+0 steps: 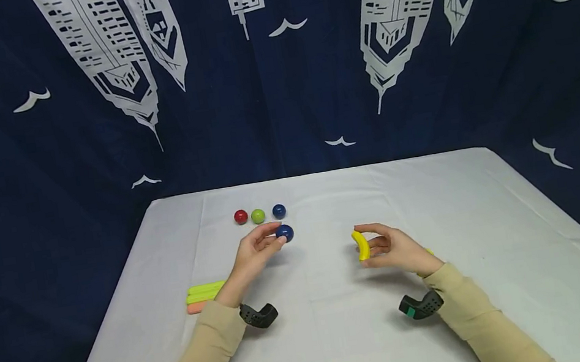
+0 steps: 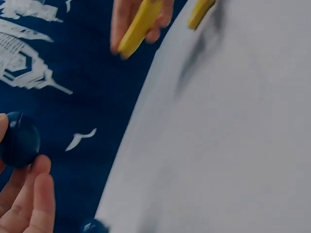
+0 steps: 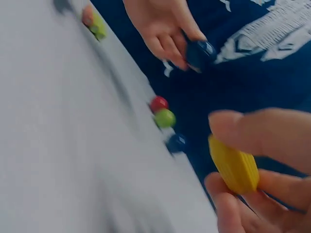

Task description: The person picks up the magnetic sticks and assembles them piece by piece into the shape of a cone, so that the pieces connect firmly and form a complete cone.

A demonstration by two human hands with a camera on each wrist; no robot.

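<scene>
My left hand pinches a shiny dark blue ball between fingertips and thumb, above the white table. In the left wrist view a seam line shows on that blue ball. Farther right, my right hand holds a small curved yellow toy banana between thumb and fingers, also raised. Fine ridges run along the toy banana in the right wrist view. Just behind the left hand, a red ball, a green ball and another blue ball lie in a row.
Yellow-green sticks and an orange stick lie by the left forearm, partly covered by it. A second yellow piece lies near the right wrist, mostly hidden in the head view. A dark blue patterned cloth hangs behind the table.
</scene>
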